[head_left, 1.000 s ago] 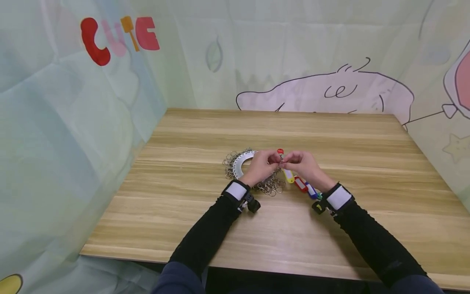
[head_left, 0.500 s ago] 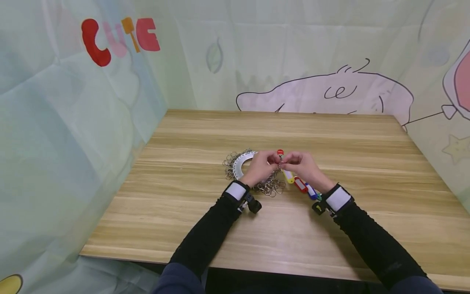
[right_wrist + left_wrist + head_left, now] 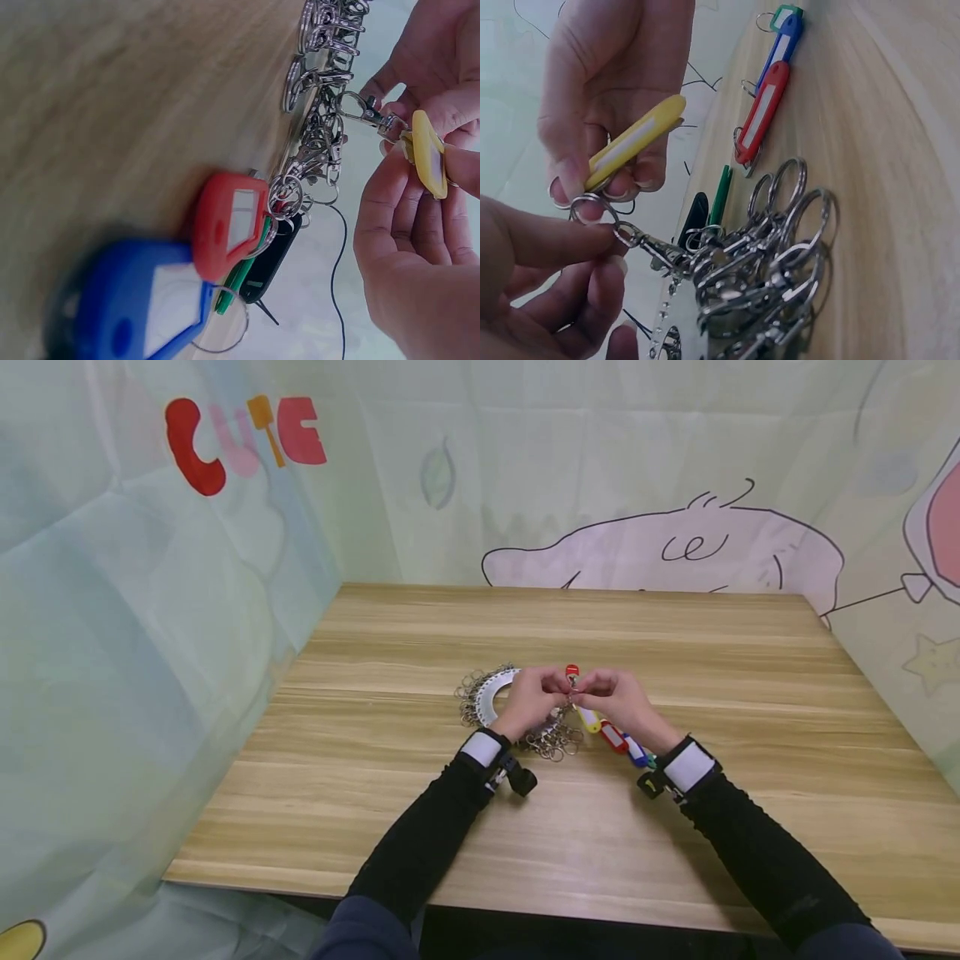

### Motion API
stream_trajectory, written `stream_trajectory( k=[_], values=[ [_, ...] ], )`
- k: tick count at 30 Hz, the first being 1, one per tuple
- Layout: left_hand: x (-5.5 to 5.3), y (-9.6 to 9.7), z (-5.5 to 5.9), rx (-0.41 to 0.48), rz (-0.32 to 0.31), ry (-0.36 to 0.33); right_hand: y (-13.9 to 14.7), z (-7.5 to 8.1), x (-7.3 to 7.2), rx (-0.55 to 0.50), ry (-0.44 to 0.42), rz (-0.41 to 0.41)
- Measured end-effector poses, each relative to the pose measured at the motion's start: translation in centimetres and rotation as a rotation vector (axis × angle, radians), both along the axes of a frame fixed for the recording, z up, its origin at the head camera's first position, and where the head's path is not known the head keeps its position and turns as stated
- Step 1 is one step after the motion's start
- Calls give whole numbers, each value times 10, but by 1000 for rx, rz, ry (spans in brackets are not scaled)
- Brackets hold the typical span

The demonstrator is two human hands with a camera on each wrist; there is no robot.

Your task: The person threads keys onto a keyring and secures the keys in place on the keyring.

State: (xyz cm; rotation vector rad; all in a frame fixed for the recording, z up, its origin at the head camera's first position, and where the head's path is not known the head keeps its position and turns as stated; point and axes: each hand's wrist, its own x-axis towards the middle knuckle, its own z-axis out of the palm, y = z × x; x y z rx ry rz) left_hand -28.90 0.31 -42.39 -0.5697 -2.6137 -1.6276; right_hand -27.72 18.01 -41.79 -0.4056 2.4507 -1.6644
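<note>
Yellow key tag [image 3: 634,142], pinched by right hand [image 3: 622,700]; split ring [image 3: 592,196] to its left, pinched by left hand [image 3: 528,702]. Step, apparently: threading. Next likely calls for prising coils apart.

Right hand [image 3: 607,82] is pinching a yellow tag [image 3: 636,142]; left hand [image 3: 551,274] is holding a metal ring [image 3: 594,196] at its end. Red tag [image 3: 762,116] and blue tag [image 3: 781,49] are lying near metal clips [image 3: 761,281].

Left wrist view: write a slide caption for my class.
The right hand pinches a yellow tag near bunched metal clasps.
</note>
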Motion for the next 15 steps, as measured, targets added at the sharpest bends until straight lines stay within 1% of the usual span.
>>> stream_trajectory(
  k=[2, 5, 7, 9, 13, 15],
  values=[
    [0, 0, 1, -24, -6, 12, 0, 0, 0, 6, 2, -4],
    [-1, 0, 1, -55, -35, 61, 0, 1, -1, 11, -15, -16],
    [-1, 0, 1, -58, -48, 87, 1, 1, -1, 10, -29, -24],
    [-1, 0, 0, -45, -54, 98, 1, 1, -1, 7, -40, -30],
    [-1, 1, -3, -29, -38, 120, 2, 0, 0, 0, -35, -27],
    [-1, 1, -3, -25, -26, 113, 3, -1, 1, -2, -19, -15]
  ],
)
